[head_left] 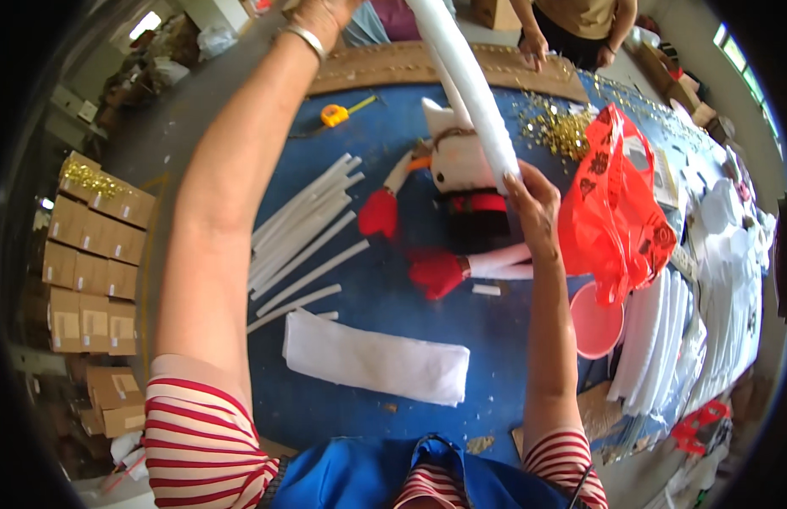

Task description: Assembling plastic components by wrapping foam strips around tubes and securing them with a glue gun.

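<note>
My right hand (533, 204) grips the lower end of a long white padded tube (470, 81) that slants up toward the top of the view. My left hand (321, 15) is raised high at the top edge, a bangle on its wrist, close to the tube's upper end; whether it holds the tube is cut off. Under the tube on the blue table (385, 297) lies a white stuffed doll (457, 161) with red hands and a red and black middle. A folded white felt sheet (376, 360) lies near me.
Several thin white sticks (304, 229) lie at the table's left. A red plastic bag (614, 212), a pink bowl (595, 322), stacked white felt pieces (665, 339), gold tinsel (563, 127) and a yellow tape measure (334, 114) are around. Another person (571, 25) stands at the far edge. Cardboard boxes (92, 254) sit at left.
</note>
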